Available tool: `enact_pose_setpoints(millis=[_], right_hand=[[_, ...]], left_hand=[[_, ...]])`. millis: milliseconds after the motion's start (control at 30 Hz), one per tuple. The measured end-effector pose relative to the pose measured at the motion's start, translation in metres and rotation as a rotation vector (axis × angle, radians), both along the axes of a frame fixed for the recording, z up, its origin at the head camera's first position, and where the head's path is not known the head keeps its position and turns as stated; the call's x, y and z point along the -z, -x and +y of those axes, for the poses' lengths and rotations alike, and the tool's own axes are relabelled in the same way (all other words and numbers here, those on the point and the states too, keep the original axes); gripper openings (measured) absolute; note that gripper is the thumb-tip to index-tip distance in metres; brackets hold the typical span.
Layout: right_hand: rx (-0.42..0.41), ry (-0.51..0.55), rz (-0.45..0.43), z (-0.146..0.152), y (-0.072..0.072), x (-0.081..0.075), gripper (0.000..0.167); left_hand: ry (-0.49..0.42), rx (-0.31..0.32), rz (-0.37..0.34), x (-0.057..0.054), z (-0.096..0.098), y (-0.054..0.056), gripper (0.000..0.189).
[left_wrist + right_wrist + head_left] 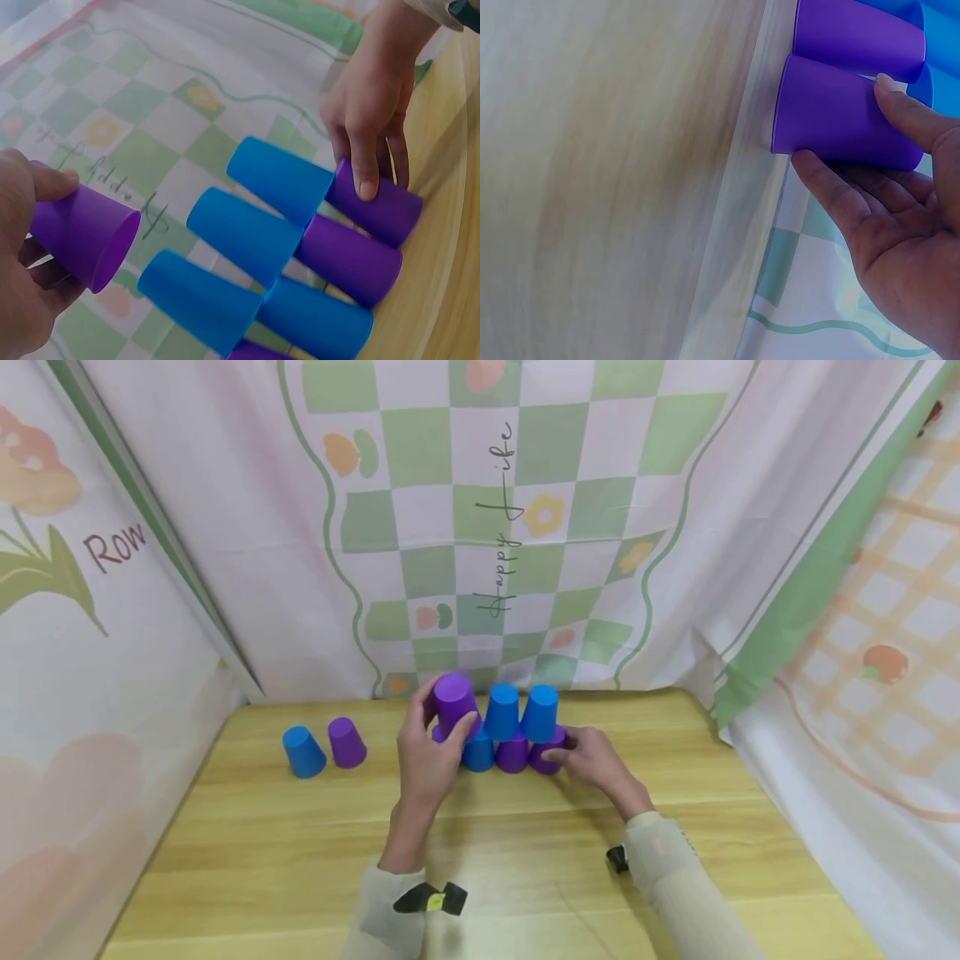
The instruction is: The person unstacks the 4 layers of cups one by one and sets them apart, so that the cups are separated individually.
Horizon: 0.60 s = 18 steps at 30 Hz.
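My left hand (pixel 429 767) holds a purple cup (pixel 453 695), mouth downward, its thumb on the near side. In the left wrist view this cup hangs apart from the stack. The stack has a lower row of upside-down cups, among them a blue cup (pixel 478 753) and a purple cup (pixel 512 755). On top stand three blue cups; two, a middle one (pixel 502 713) and a right one (pixel 540 714), show from the head, while the left one (pixel 199 301) is hidden there. With thumb and fingers, my right hand (pixel 597 762) grips the rightmost lower purple cup (pixel 847 112).
Left of the stack, a blue cup (pixel 303 753) and a purple cup (pixel 347 743) stand upside down on the wooden table (pixel 285 860). A patterned curtain (pixel 427 518) hangs right behind the table's back edge, with more cloth at both sides.
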State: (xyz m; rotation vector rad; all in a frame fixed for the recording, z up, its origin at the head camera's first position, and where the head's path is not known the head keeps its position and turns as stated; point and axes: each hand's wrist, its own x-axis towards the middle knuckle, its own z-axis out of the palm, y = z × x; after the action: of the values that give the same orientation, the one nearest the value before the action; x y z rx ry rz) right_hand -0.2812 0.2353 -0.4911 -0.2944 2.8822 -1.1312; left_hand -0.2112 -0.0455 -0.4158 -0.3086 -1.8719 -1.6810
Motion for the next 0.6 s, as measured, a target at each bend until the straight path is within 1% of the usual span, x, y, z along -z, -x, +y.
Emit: enact_pose_setpoints(millis=[233, 433, 533, 600], right_hand=[[-0.002, -0.01, 0.021, 0.001, -0.001, 0.003, 0.035], [-0.01, -0.002, 0.017, 0.001, -0.001, 0.002, 0.035], [-0.014, -0.001, 0.019, 0.001, 0.0, 0.002, 0.035], [-0.016, -0.001, 0.017, 0.001, 0.0, 0.001, 0.036]], left_hand=[[-0.01, -0.055, -0.045, 0.008, -0.023, -0.004, 0.062], [-0.007, -0.137, -0.052, 0.017, -0.048, -0.007, 0.063], [-0.015, -0.175, -0.07, 0.022, -0.057, -0.007, 0.063], [-0.027, -0.196, -0.103, 0.025, -0.062, -0.006, 0.064]])
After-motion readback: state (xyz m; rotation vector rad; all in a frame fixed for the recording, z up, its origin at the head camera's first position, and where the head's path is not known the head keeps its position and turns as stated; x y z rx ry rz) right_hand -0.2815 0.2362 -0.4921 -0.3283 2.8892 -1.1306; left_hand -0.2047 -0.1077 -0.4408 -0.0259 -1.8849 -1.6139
